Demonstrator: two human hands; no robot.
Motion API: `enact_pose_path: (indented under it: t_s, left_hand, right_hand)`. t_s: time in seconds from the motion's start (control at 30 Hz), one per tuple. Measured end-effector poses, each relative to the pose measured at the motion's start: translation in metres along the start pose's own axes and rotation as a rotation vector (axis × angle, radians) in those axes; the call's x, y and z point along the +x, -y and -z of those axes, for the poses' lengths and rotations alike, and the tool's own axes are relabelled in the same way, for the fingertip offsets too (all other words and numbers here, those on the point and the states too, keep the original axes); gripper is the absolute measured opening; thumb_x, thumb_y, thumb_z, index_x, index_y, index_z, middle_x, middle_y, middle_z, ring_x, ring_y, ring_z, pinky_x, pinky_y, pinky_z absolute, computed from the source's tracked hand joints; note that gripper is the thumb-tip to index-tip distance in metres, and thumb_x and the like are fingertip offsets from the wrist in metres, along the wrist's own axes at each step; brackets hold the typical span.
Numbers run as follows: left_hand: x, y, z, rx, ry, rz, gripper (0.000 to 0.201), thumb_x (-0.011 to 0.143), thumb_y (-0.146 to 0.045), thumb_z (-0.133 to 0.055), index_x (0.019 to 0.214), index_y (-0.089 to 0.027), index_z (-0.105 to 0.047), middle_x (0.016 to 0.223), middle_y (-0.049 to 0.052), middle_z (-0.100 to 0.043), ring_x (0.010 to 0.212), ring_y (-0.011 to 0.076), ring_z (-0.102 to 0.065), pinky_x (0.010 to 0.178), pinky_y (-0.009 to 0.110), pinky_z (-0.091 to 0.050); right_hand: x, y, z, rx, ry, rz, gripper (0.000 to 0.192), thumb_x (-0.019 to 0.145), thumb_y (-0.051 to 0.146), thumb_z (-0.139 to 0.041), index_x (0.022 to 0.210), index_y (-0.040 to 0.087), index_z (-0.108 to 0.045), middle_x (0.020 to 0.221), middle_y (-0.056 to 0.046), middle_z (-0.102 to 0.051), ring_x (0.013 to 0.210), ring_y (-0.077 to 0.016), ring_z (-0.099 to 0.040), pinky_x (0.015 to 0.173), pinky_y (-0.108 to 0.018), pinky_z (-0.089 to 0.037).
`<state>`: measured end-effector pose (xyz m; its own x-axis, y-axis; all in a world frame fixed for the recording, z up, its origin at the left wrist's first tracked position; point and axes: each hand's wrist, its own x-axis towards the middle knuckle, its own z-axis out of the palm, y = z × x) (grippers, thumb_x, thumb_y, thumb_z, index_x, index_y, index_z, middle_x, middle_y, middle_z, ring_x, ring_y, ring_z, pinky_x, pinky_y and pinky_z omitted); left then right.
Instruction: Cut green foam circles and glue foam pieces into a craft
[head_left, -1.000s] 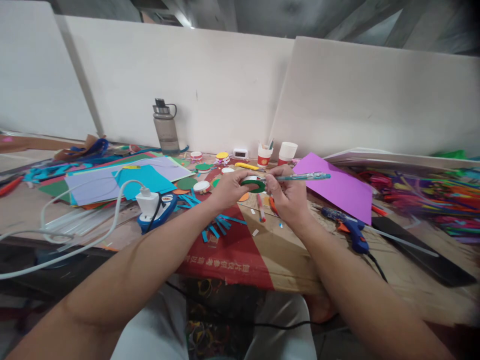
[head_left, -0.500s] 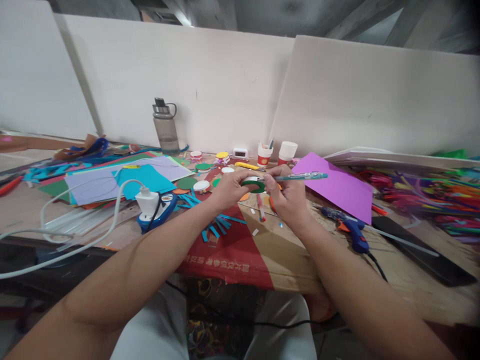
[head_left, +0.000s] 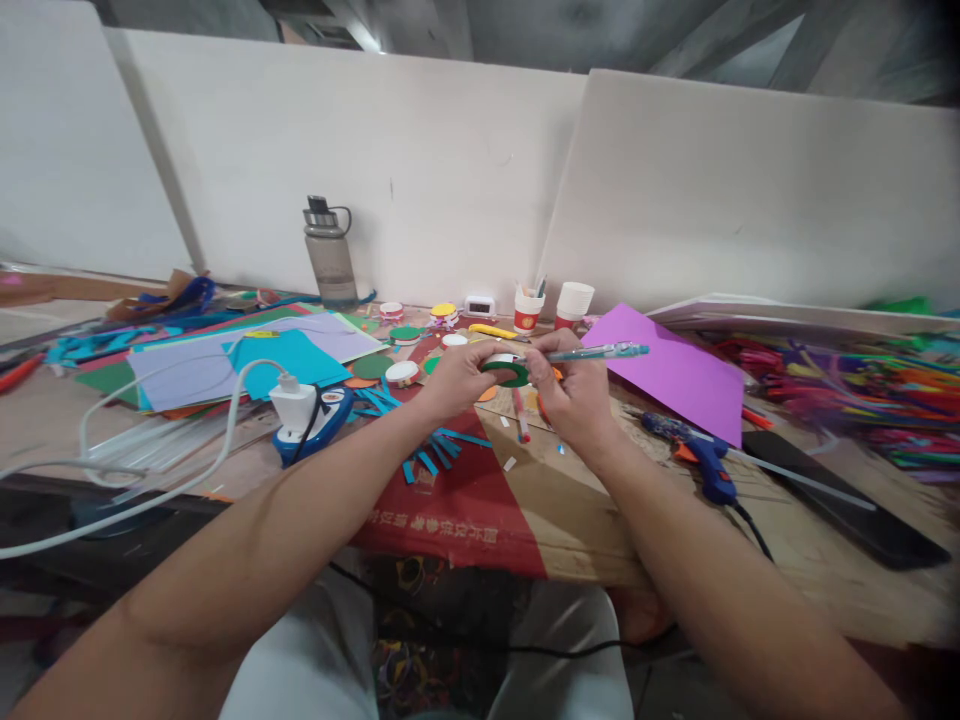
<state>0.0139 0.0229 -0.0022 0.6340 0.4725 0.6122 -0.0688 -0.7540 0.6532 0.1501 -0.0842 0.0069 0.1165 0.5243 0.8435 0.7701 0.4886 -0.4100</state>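
Observation:
My left hand (head_left: 466, 380) is closed round the edge of a small round piece with a green face and white rim (head_left: 507, 370). A clear pen with a turquoise end (head_left: 596, 352) lies nearly level in the closed fingers of my right hand (head_left: 574, 390). Its front end is hidden by those fingers, close to the round piece, so I cannot tell whether it touches. Beneath the hands are blue paper strips (head_left: 442, 450), a red-capped pen (head_left: 522, 415) and small paper scraps on the cardboard (head_left: 570, 525).
A blue glue gun (head_left: 709, 468) and a purple sheet (head_left: 679, 380) lie to the right. Left are coloured sheets (head_left: 300, 362) and a blue power strip (head_left: 319, 432) with cables. Behind stand a bottle (head_left: 330, 262), a pen cup (head_left: 528, 312) and white boards (head_left: 360, 150).
The pen has shifted very slightly left with my right hand, partly along with a small shift of the whole view. Both hands keep their holds.

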Motion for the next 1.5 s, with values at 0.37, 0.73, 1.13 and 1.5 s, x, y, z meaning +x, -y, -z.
enact_pose_path:
  t_s: [0.37, 0.73, 1.13, 1.5]
  left_hand:
    - [0.0, 0.002, -0.001, -0.007, 0.019, -0.013, 0.025, 0.078, -0.018, -0.065, 0.101, -0.021, -0.073, 0.106, 0.003, -0.074, 0.098, 0.0192, -0.067, 0.088, 0.03, -0.051]
    - [0.0, 0.002, -0.002, -0.034, 0.017, 0.009, 0.022, 0.077, -0.022, -0.066, 0.098, -0.021, -0.074, 0.101, 0.003, -0.074, 0.095, 0.0188, -0.067, 0.088, 0.03, -0.051]
    - [0.004, 0.01, 0.005, -0.174, -0.029, 0.075, 0.023, 0.072, -0.031, -0.074, 0.09, -0.016, -0.072, 0.093, 0.006, -0.071, 0.092, 0.0201, -0.064, 0.087, 0.033, -0.049]
    - [0.007, 0.033, 0.013, -0.316, -0.303, 0.309, 0.035, 0.067, -0.037, -0.073, 0.093, -0.015, -0.068, 0.089, 0.003, -0.07, 0.081, 0.0169, -0.061, 0.079, 0.031, -0.05]
  right_hand:
    - [0.001, 0.0, 0.0, -0.014, -0.003, 0.006, 0.015, 0.092, 0.035, -0.051, 0.082, 0.023, -0.055, 0.072, -0.001, -0.061, 0.066, -0.0173, -0.059, 0.063, -0.031, -0.044]
    - [-0.001, -0.003, 0.0, 0.018, -0.004, -0.023, 0.015, 0.092, 0.034, -0.053, 0.083, 0.022, -0.056, 0.071, -0.001, -0.061, 0.067, -0.017, -0.059, 0.063, -0.031, -0.043]
    - [0.004, -0.003, 0.003, 0.154, -0.159, -0.137, 0.015, 0.093, 0.035, -0.051, 0.089, 0.021, -0.055, 0.067, 0.004, -0.053, 0.063, -0.0125, -0.053, 0.065, -0.028, -0.042]
    - [-0.001, -0.017, -0.001, -0.176, 0.316, -0.146, 0.017, 0.084, 0.015, -0.049, 0.092, 0.019, -0.063, 0.101, -0.008, -0.065, 0.098, -0.0215, -0.057, 0.089, -0.035, -0.041]
